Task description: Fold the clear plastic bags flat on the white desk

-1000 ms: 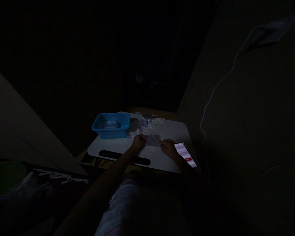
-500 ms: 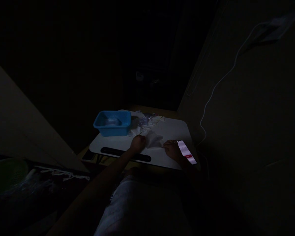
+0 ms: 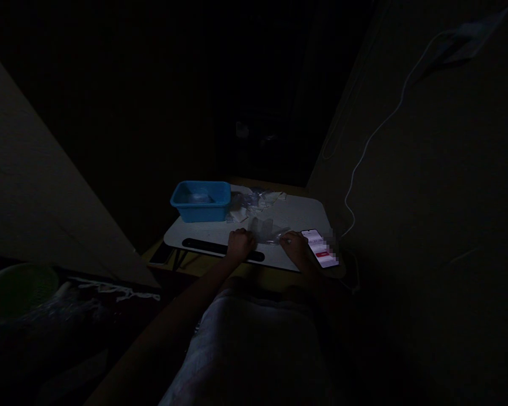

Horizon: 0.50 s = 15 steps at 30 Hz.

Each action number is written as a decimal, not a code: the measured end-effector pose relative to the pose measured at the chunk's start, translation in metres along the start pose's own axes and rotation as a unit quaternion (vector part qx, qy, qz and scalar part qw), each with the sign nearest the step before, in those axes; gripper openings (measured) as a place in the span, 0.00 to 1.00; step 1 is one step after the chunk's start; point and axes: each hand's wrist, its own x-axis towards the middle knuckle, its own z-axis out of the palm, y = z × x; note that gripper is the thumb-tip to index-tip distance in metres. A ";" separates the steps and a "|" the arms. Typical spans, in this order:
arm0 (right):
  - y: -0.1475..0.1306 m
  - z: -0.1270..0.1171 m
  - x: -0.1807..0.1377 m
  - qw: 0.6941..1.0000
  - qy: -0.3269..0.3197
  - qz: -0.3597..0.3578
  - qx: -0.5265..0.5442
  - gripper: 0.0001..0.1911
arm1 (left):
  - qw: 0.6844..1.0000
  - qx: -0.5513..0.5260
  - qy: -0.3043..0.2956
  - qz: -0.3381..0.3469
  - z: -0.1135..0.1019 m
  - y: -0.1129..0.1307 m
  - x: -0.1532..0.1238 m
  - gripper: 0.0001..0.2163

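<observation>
**Your hands at either end of a crumpled clear bag, on a dim desk**

The clear plastic bag (image 3: 267, 230) is thin, glossy film, wrinkled and bunched, and it catches what little light there is. It lies on the desk (image 3: 298, 210), a pale, matte board with rounded corners and a long black slot (image 3: 203, 246) along its near edge.

The bag sits between your two hands, a little beyond your knuckles. Your left hand (image 3: 240, 243) is curled into a fist and closed on the bag's left edge. Your right hand (image 3: 295, 247) rests at the bag's right corner with its fingertips against the film. In this light you cannot tell whether those fingers pinch the film or only lie on it.

Just beside your right hand, on the desk's right edge, lies a flat phone (image 3: 320, 247) with its screen lit white and a red bar across it.

At the far left corner of the desk stands a blue plastic tub (image 3: 201, 201), rectangular with a rolled rim. Something pale and shiny lies in its bottom, too dim to name. Next to the tub, beyond the bag, is a loose heap of clear wrappers (image 3: 254, 200) mixed with pale scraps.

A thin white cable (image 3: 366, 152) hangs in curves down the wall on your right. A round green basket (image 3: 17, 287) sits low on your left, well away from the desk.
</observation>
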 end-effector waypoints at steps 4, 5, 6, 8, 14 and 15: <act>0.009 -0.004 -0.009 0.998 -0.015 0.052 -0.045 0.09 | 0.999 0.040 -0.008 0.032 -0.003 0.003 -0.011 0.15; 0.009 -0.005 -0.012 0.997 -0.024 0.054 -0.057 0.10 | 0.998 0.044 -0.008 0.034 -0.003 0.003 -0.012 0.16; 0.009 -0.006 -0.014 0.996 -0.031 0.056 -0.068 0.11 | 0.998 0.048 -0.005 0.035 -0.003 0.004 -0.013 0.16; 0.008 -0.008 -0.017 0.994 -0.041 0.060 -0.086 0.14 | 0.998 0.056 0.006 0.036 -0.003 0.005 -0.012 0.17; 0.007 0.001 -0.014 0.993 -0.074 0.020 -0.094 0.13 | 0.992 0.048 0.013 0.117 0.004 0.006 -0.001 0.12; 0.009 0.003 -0.012 0.992 -0.071 0.014 -0.101 0.13 | 0.990 0.040 0.008 0.137 0.006 0.005 0.000 0.12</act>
